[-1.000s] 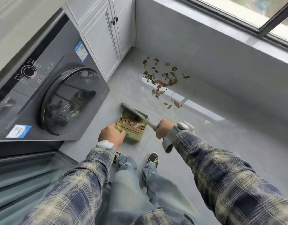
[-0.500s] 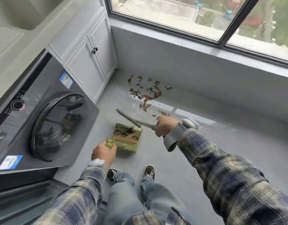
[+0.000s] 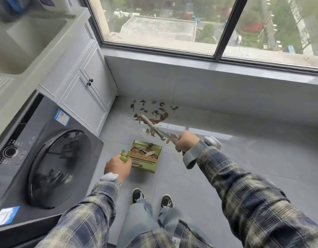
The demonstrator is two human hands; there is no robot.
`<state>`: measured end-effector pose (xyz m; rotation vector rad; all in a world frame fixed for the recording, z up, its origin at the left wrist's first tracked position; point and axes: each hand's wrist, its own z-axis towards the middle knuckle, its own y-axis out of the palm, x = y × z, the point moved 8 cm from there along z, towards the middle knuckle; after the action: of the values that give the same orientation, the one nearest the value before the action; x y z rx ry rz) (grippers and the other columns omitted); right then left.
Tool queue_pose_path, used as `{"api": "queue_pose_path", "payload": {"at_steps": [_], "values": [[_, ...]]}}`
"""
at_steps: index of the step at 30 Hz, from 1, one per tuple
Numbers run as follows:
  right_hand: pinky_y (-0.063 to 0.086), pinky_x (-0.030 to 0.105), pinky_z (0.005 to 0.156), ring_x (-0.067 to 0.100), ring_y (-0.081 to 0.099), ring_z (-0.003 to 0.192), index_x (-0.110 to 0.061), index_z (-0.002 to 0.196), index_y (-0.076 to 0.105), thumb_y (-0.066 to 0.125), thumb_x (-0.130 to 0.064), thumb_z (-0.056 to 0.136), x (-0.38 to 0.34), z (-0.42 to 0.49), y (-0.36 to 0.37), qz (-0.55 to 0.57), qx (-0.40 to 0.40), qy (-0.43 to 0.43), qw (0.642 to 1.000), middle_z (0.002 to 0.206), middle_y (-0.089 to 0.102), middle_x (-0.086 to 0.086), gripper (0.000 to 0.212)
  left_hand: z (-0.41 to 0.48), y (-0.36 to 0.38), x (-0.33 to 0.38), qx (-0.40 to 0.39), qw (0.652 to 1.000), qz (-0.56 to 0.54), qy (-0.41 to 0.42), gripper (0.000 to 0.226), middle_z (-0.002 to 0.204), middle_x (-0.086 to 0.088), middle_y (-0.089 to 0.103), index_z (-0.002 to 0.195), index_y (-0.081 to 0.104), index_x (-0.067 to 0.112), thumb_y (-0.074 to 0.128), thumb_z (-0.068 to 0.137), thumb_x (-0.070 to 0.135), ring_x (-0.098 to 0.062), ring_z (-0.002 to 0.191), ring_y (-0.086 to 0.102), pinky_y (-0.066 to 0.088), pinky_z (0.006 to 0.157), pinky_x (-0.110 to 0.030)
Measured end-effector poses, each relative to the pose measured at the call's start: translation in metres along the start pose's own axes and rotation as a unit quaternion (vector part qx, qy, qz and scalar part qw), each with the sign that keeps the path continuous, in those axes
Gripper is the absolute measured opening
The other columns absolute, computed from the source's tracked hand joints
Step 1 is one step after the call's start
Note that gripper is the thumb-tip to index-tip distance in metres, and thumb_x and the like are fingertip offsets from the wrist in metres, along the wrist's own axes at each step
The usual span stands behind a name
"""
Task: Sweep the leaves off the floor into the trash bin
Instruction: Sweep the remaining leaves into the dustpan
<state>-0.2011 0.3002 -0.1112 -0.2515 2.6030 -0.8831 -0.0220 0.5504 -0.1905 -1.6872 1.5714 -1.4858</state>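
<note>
The floor (image 3: 226, 167) near the window wall carries a pile of leaves (image 3: 152, 113). The green dustpan (image 3: 147, 156), already partly filled, rests nearer the feet, left hand (image 3: 117, 166) grasping its handle. The right hand (image 3: 186, 141) grips the brush (image 3: 155, 128), raised over the pile. I see no trash bin. If the dustpan tilts, collected leaves may spill again.

The left hand (image 3: 117, 166) grips the green handle of a green plastic dustpan (image 3: 148, 159) resting on the grey tiled floor (image 3: 244, 158) and holding dry brown leaves. The right hand (image 3: 186, 141) holds a grey hand brush (image 3: 154, 127), raised and slanting towards a scattered pile of brown leaves (image 3: 152, 113) near the wall. A dark front-loading washing machine (image 3: 47, 165) stands to the left.
</note>
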Motion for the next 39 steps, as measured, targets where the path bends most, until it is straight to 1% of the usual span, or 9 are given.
{"api": "queue_pose_path", "payload": {"at_steps": [4, 8, 11, 17, 26, 30, 33, 36, 39], "values": [[0.046, 0.027, 0.065, 0.025, 0.062, 0.079, -0.005, 0.090, 0.062, 0.061, -0.003, 0.083, 0.011, 0.012, -0.008, 0.036, 0.021, 0.030, 0.999, 0.085, 0.065, 0.010, 0.008, 0.013, 0.002, 0.021, -0.012, 1.000, 0.006, 0.017, 0.029, 0.057, 0.010, 0.050, 0.062, 0.054, 0.026, 0.056, 0.080, 0.049, -0.025, 0.062, 0.054, 0.041, 0.060, -0.024], [0.048, 0.030, 0.071, 0.028, 0.065, 0.088, -0.005, 0.101, 0.061, 0.060, -0.010, 0.090, 0.013, 0.032, -0.007, 0.067, 0.038, 0.056, 0.995, 0.094, 0.067, 0.012, 0.012, 0.039, 0.010, 0.034, -0.022, 0.999, 0.016, 0.024, 0.030, 0.056, 0.012, 0.051, 0.065, 0.056, 0.026, 0.054, 0.080, 0.052, -0.013, 0.053, 0.049, 0.037, 0.055, -0.022], [0.049, 0.031, 0.075, 0.030, 0.069, 0.103, 0.000, 0.112, 0.063, 0.058, -0.007, 0.092, 0.011, 0.047, -0.004, 0.075, 0.042, 0.080, 0.993, 0.110, 0.071, 0.016, 0.022, 0.058, 0.017, 0.044, -0.036, 0.998, 0.023, 0.037, 0.030, 0.059, 0.009, 0.055, 0.070, 0.060, 0.025, 0.053, 0.080, 0.052, -0.022, 0.058, 0.054, 0.038, 0.056, -0.023], [0.054, 0.037, 0.088, 0.032, 0.068, 0.100, -0.006, 0.095, 0.054, 0.054, -0.007, 0.092, 0.009, 0.080, -0.002, 0.096, 0.039, 0.125, 0.987, 0.107, 0.070, 0.017, 0.003, 0.095, 0.023, 0.058, -0.062, 0.996, 0.038, 0.053, 0.027, 0.075, -0.001, 0.068, 0.084, 0.069, 0.024, 0.056, 0.082, 0.049, -0.028, 0.069, 0.057, 0.045, 0.063, -0.025], [0.054, 0.038, 0.091, 0.032, 0.067, 0.093, -0.004, 0.106, 0.059, 0.050, -0.012, 0.093, -0.002, 0.142, -0.002, 0.114, 0.048, 0.187, 0.975, 0.101, 0.070, 0.016, 0.018, 0.146, 0.027, 0.063, -0.094, 0.994, 0.050, 0.039, 0.024, 0.075, -0.005, 0.066, 0.084, 0.067, 0.022, 0.060, 0.084, 0.045, -0.031, 0.074, 0.058, 0.049, 0.066, -0.028], [0.057, 0.043, 0.091, 0.034, 0.071, 0.094, -0.002, 0.101, 0.061, 0.052, -0.012, 0.089, -0.008, 0.159, 0.004, 0.166, 0.020, 0.189, 0.968, 0.098, 0.072, 0.018, 0.018, 0.158, 0.027, 0.061, -0.094, 0.993, 0.049, 0.042, 0.020, 0.073, -0.003, 0.065, 0.086, 0.069, 0.027, 0.057, 0.084, 0.044, -0.027, 0.069, 0.051, 0.040, 0.064, -0.025], [0.060, 0.039, 0.083, 0.033, 0.073, 0.087, -0.001, 0.097, 0.064, 0.056, -0.008, 0.083, -0.022, 0.172, 0.014, 0.188, -0.009, 0.183, 0.965, 0.085, 0.071, 0.015, 0.017, 0.165, 0.029, 0.056, -0.099, 0.992, 0.063, 0.039, 0.021, 0.076, -0.004, 0.068, 0.088, 0.069, 0.028, 0.057, 0.084, 0.045, -0.027, 0.068, 0.050, 0.038, 0.064, -0.025], [0.054, 0.034, 0.060, 0.026, 0.064, 0.053, 0.001, 0.094, 0.065, 0.060, -0.005, 0.083, -0.036, 0.180, 0.019, 0.229, -0.023, 0.187, 0.955, 0.058, 0.061, 0.009, 0.013, 0.167, 0.031, 0.058, -0.100, 0.993, 0.056, 0.036, 0.022, 0.080, -0.006, 0.070, 0.095, 0.071, 0.029, 0.058, 0.084, 0.044, -0.029, 0.071, 0.054, 0.041, 0.064, -0.025], [0.046, 0.032, 0.059, 0.023, 0.056, 0.047, 0.001, 0.084, 0.060, 0.059, 0.000, 0.081, -0.050, 0.186, 0.017, 0.266, -0.042, 0.188, 0.945, 0.038, 0.052, 0.004, 0.003, 0.167, 0.033, 0.062, -0.099, 0.994, 0.049, 0.028, 0.023, 0.085, -0.007, 0.071, 0.098, 0.071, 0.030, 0.058, 0.086, 0.045, -0.031, 0.077, 0.060, 0.043, 0.065, -0.026]]}}
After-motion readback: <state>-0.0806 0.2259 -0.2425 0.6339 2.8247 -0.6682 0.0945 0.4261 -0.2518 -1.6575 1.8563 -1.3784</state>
